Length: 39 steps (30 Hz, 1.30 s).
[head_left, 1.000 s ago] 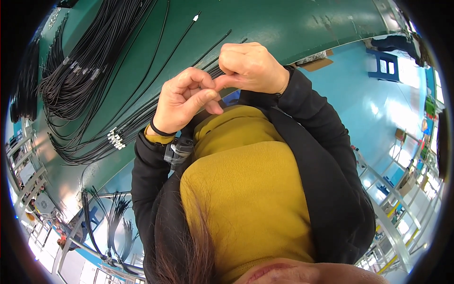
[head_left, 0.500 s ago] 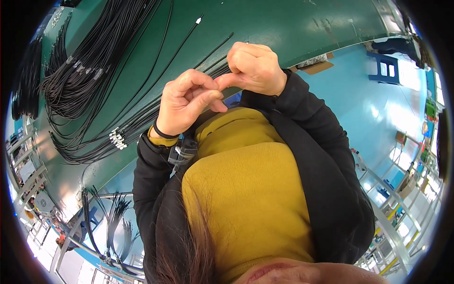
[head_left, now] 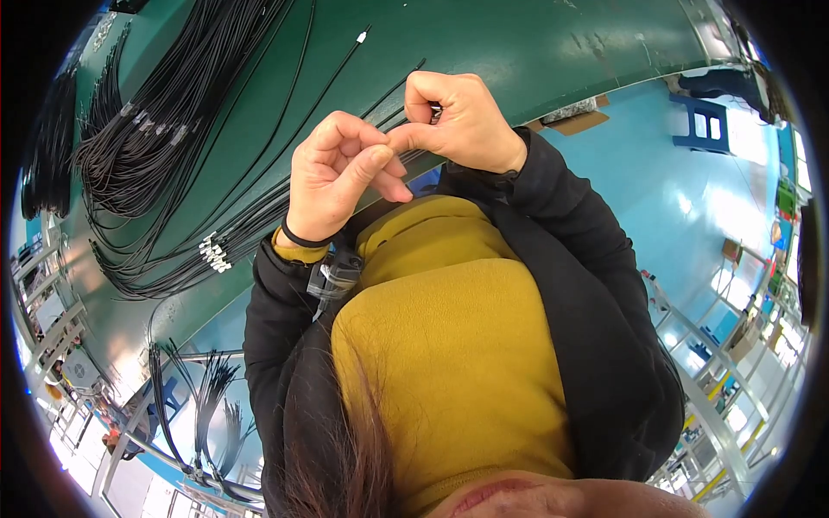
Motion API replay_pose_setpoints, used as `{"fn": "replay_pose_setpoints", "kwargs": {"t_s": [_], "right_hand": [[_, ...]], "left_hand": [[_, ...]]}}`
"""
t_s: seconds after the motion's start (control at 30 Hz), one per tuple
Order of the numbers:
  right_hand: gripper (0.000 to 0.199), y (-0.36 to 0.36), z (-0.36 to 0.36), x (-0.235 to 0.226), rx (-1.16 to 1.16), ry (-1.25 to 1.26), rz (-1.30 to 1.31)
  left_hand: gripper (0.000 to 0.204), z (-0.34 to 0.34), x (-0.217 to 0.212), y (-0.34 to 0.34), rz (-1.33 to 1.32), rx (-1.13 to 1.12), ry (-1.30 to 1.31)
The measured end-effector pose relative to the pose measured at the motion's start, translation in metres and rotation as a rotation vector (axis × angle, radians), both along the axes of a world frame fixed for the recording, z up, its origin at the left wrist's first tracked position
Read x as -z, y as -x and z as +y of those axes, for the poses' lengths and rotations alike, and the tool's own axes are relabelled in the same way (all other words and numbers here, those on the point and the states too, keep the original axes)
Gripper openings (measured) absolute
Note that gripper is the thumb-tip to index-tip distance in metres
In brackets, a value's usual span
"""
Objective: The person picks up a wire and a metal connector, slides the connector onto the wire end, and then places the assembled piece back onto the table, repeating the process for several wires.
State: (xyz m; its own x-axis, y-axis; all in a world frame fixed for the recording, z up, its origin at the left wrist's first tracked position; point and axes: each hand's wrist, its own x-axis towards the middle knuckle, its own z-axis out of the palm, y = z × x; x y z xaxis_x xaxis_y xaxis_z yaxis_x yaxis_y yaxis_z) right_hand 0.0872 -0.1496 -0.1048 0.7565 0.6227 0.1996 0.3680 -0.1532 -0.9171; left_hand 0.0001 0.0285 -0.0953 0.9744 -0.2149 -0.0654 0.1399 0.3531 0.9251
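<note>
Here, curled hands (head_left: 326, 183) near slim cables (head_left: 262, 212)

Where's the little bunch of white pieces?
In the head view, the bunch of white pieces is left of centre, on black cables on the green table, near the left hand.

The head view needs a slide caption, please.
Left hand and right hand close together beside black cables on a green table.

We see a smooth, semi-glossy green tabletop (head_left: 518, 52); sleek, plastic-looking black cables (head_left: 186, 82); a matt, finely textured yellow cloth top (head_left: 458, 345); a shiny blue floor (head_left: 665, 198).
</note>
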Motion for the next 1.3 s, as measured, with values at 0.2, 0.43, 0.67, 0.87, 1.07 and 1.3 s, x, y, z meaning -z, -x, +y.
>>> {"fn": "replay_pose_setpoints", "kwargs": {"t_s": [0.2,0.43,0.67,0.87,1.07,1.3], "right_hand": [[0.046,-0.0011,0.0000,-0.0040,-0.016,0.026,-0.012],[0.046,-0.0014,-0.0003,-0.0042,-0.024,0.024,-0.091],[0.046,-0.0002,-0.0001,-0.0080,-0.031,0.031,-0.082],[0.046,0.0006,0.0007,-0.0045,-0.039,0.043,-0.012],[0.044,0.0008,0.0006,-0.0048,-0.070,0.038,0.150],[0.043,0.0002,0.0001,-0.0037,-0.075,0.015,0.203]], "left_hand": [[0.012,-0.0018,-0.0013,-0.0001,0.043,-0.003,0.041],[0.012,0.0030,0.0040,0.0001,0.002,0.044,-0.003],[0.009,0.0054,0.0022,-0.0002,-0.028,0.052,-0.033],[0.007,0.0064,0.0005,-0.0001,-0.027,0.040,-0.073],[0.008,0.0054,-0.0034,-0.0018,0.003,0.038,-0.084],[0.009,0.0023,-0.0045,-0.0015,0.021,0.015,-0.088]]}}
